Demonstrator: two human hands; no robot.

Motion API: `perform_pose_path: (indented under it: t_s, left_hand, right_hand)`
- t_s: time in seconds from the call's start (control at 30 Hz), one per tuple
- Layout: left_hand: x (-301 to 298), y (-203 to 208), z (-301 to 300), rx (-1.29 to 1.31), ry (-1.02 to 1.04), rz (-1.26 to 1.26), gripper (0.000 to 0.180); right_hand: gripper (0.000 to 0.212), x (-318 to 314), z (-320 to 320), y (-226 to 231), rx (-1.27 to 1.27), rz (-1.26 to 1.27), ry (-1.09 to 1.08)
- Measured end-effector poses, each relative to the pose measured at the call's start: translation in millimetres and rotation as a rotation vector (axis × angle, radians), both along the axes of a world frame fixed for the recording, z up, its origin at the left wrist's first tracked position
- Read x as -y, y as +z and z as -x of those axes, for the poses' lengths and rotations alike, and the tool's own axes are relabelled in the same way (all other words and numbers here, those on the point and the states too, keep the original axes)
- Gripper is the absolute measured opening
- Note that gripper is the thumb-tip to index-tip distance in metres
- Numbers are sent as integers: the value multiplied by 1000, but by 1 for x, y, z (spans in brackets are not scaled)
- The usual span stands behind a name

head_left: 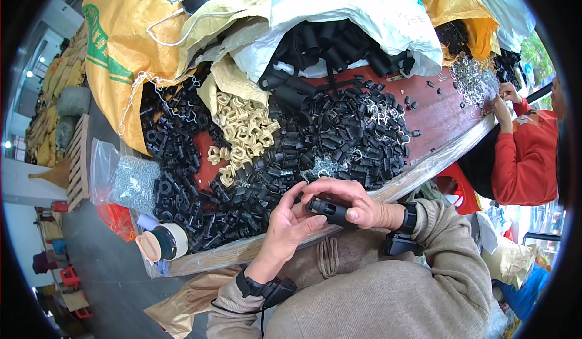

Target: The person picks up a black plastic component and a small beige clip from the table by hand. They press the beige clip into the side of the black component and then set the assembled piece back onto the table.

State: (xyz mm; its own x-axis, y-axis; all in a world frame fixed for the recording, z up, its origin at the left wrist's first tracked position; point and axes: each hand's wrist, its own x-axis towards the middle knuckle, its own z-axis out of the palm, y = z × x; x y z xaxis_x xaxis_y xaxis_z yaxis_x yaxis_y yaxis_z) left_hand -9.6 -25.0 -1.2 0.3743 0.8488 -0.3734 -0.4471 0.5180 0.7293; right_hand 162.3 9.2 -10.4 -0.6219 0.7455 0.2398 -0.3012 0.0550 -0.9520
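A short black plastic tube (337, 213) with slots near one end is held between my two hands, above the table's front edge. My right hand (359, 201) wraps round its plain end, thumb and fingers closed. My left hand (284, 225) pinches in at the slotted end, thumb against it; whether a small part sits in these fingers is hidden. Just beyond them lies a heap of small black plastic parts (327, 133), with a little pile of tiny metal pieces (322, 167) on it. Cream-coloured plastic rings (242, 127) spill from a sack farther left.
A white sack (351, 3) of black tubes and a yellow sack (115, 48) of black fittings stand at the back. At left are a bag of small metal parts (136, 184) and a lidded cup (170, 242). A co-worker in red (526, 154) handles metal clips at right.
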Motion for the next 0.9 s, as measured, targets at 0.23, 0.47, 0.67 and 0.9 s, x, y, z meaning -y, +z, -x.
perform_pose_path:
  t_s: [0.23, 0.47, 0.67, 0.9]
  left_hand:
    - [-3, 0, -1, 22, -2, 42, 71]
    - [-5, -2, -2, 4, -17, 50, 72]
    - [-4, -3, -2, 7, -8, 29, 74]
    - [-2, -2, -2, 7, -20, 17, 77]
  right_hand:
    - [79, -2, -1, 1, 42, 23, -38]
    - [78, -3, -3, 0, 74, -2, -62]
    - [77, -4, -3, 1, 66, -19, -67]
    - [75, -2, -4, -1, 47, -79, -83]
